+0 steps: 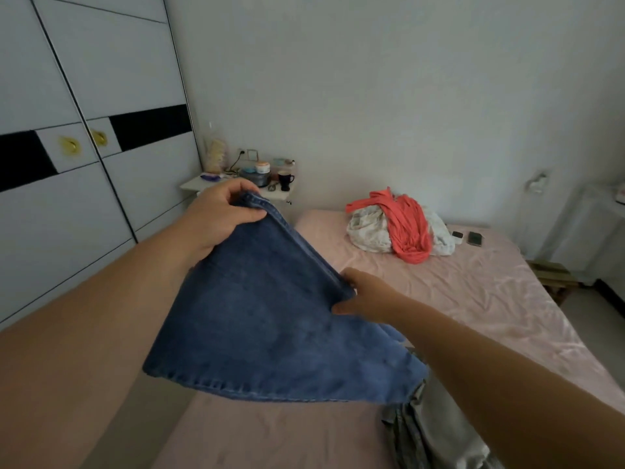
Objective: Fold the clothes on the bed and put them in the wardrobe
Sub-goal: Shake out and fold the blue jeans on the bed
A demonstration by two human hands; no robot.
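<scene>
Both hands [216, 218] [367, 296] hold seemingly folded jeans [270, 316] above bed [473, 292].

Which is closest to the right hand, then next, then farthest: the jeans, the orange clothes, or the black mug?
From the right hand:
1. Jeans: held in it.
2. Orange clothes: on the bed, beyond the hand.
3. Black mug: on the far shelf by the wall.

Folded jeans [270, 319] held above the bed's [473, 299] near-left edge; clothes pile [399, 228] and two phones [468, 237] toward its far edge; wardrobe [84, 130] left; cluttered nightstand [192, 185] behind.
</scene>
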